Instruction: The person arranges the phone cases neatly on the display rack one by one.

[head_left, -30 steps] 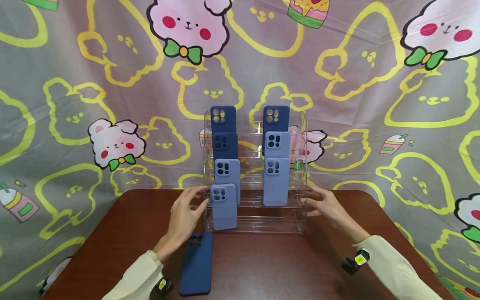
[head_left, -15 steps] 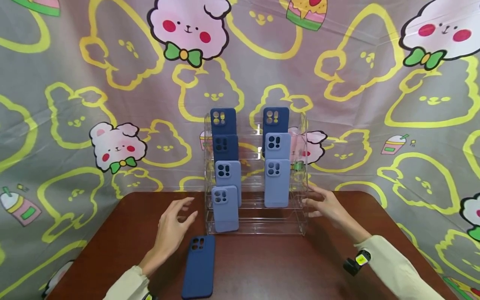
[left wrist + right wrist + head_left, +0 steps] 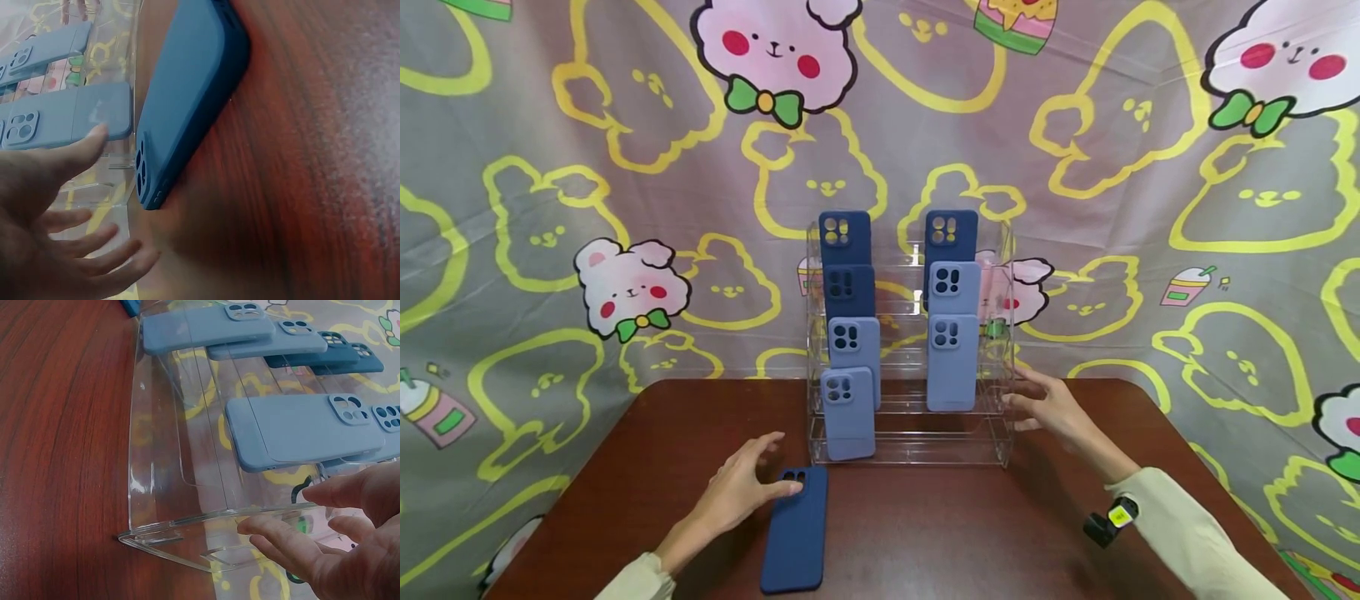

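Observation:
A dark blue phone case (image 3: 793, 542) lies on the table in front of the rack, its camera cutouts toward the rack. Over its upper left edge hovers my left hand (image 3: 733, 492), thumb stretched across the cutouts and fingers spread, holding nothing. The left wrist view shows that hand (image 3: 69, 219) with a gap to the case (image 3: 187, 81). My right hand (image 3: 1048, 408) is at the right side of the clear stepped rack (image 3: 940, 450), its thumb and fingers extended at the side panel; firm contact cannot be told. Blue phone cases stand in two columns on the rack, including a light blue case (image 3: 850, 417) at lower left.
The right column has a light blue case (image 3: 953, 367) lowest, with another light one and a dark blue case (image 3: 951, 233) above. The brown table (image 3: 940, 533) meets a cartoon-print cloth (image 3: 917, 67) behind the rack.
My left hand has left the rack's left side and come down toward the dark blue case on the table. The right hand stays at the rack's right side.

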Tool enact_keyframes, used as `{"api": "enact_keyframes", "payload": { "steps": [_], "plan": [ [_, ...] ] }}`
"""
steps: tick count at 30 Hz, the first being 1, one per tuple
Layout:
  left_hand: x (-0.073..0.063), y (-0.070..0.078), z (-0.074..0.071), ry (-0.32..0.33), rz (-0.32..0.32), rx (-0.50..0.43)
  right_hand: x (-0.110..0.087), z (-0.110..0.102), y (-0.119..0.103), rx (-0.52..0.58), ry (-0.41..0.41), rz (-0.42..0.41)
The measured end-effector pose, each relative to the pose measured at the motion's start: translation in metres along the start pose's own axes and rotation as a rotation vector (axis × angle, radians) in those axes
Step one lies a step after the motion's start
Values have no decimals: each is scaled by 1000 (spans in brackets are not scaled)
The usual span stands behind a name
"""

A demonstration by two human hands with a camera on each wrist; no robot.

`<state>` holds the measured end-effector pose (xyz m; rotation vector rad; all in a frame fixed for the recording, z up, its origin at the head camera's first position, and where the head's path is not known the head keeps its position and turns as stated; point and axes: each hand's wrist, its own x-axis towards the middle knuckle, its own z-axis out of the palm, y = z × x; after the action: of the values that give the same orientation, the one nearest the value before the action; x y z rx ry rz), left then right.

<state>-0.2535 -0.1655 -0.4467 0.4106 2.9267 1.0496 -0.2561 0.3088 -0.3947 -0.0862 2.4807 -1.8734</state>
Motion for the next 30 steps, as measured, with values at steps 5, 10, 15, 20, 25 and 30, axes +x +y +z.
{"api": "enact_keyframes", "payload": {
  "steps": [5,10,15,20,25,30],
  "plan": [
    [0,3,-1,-154,-32,75,0,0,1,-1,-2,-3],
    [2,2,1,-199,-20,165,2,-1,1,-29,5,-14],
    [4,-3,3,-196,11,162,2,0,1,-42,15,-11],
    [4,-7,4,-191,9,68,3,-1,2,-39,22,-4],
    [3,-7,4,-162,-31,12,2,-1,2,-33,13,-4],
    [0,-9,3,-135,-16,-60,1,0,1,-18,7,0]
  ]
}}
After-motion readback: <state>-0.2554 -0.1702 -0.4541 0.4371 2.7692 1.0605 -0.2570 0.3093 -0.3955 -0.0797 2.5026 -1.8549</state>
